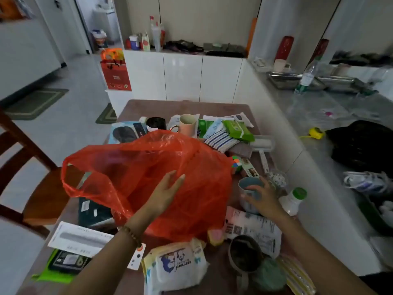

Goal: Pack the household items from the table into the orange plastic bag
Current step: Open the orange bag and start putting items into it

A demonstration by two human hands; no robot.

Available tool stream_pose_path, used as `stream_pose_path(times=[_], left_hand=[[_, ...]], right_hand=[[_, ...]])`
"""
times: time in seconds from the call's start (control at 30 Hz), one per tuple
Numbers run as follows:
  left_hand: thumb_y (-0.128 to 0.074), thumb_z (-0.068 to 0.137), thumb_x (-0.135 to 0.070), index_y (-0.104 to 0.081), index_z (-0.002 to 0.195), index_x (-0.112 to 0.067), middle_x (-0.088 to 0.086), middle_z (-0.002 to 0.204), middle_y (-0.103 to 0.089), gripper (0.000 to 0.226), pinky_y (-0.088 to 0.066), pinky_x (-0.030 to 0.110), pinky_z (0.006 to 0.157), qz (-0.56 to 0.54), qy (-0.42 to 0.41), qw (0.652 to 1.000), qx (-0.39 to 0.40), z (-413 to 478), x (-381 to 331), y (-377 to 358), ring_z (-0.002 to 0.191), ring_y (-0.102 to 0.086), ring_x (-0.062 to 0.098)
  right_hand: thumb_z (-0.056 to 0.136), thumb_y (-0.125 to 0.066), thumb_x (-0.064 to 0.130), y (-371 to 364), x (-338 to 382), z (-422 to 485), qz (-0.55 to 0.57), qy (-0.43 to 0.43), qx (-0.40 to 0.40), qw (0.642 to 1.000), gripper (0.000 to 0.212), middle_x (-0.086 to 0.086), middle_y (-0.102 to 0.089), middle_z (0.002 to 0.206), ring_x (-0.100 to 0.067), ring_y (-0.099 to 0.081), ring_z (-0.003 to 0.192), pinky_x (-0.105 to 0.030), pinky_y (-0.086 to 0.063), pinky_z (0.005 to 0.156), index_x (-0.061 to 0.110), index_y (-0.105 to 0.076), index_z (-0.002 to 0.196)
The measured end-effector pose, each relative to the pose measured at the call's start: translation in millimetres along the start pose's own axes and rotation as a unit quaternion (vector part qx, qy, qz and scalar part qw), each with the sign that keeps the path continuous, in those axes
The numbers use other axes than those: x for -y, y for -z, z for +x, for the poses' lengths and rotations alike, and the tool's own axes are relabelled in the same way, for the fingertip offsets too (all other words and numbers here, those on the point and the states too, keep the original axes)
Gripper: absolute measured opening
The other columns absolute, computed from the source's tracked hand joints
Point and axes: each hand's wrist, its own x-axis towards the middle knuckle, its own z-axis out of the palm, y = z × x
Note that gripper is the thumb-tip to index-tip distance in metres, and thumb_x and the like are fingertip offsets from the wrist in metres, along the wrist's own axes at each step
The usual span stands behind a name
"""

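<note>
Orange plastic bag [148, 173] lies crumpled across the middle of the frame on the table [234, 107]. Its long axis runs left to right, and its handle loop and what looks like its mouth point toward the left edge. The left hand [168, 188] rests flat on the bag's right part, fingers straight, gripping nothing. At lower right the right hand [263, 199] curls fingers and thumb round a blue cup [249, 188], which stands upright, mouth up, just beside the bag's right end. The opening lies away from that grip, leftward, so the cup probably has to cross over the bag.
</note>
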Motion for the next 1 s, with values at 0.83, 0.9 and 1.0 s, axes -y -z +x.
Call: stream_pose_path(times=[0.83, 0.9, 1.0], left_hand=[[-0.058, 0.086, -0.045, -0.040, 0.133, -0.006, 0.011, 0.116, -0.063, 0.064, -0.060, 0.028, 0.069, -0.008, 0.030, 0.973, -0.231, -11.9, 37.8, 191.1, 0.091, -0.068, 0.023], [-0.051, 0.093, -0.034, -0.058, 0.111, -0.006, 0.003, 0.088, -0.069, 0.034, -0.058, 0.025, 0.062, 0.024, -0.018, 0.976, -0.215, -12.5, 45.8, 190.3, 0.075, -0.069, 0.015], [-0.050, 0.095, -0.026, -0.060, 0.101, -0.010, -0.002, 0.080, -0.068, 0.021, -0.052, 0.012, 0.056, 0.019, -0.056, 0.977, -0.206, -12.3, 51.0, 188.4, 0.066, -0.069, 0.004]], right_hand=[[0.084, -0.066, 0.006, -121.7, 217.1, 17.0, 0.127, 0.160, 0.089, 0.975, 0.018, 0.006, -0.065, 0.056, 0.014, -0.053, 0.048, -0.020, -0.033, 0.056, 0.001, -0.074, 0.068], [0.089, -0.060, 0.011, -132.2, 203.5, 19.8, 0.109, 0.116, 0.078, 0.984, 0.035, 0.015, -0.051, 0.044, 0.003, -0.051, 0.046, -0.027, -0.034, 0.059, 0.016, -0.064, 0.055], [0.095, -0.052, 0.019, -130.1, 205.5, 13.6, 0.205, 0.049, 0.108, 0.972, 0.024, -0.005, -0.072, 0.085, -0.015, -0.066, 0.082, -0.037, -0.050, 0.082, 0.009, -0.072, 0.086]])
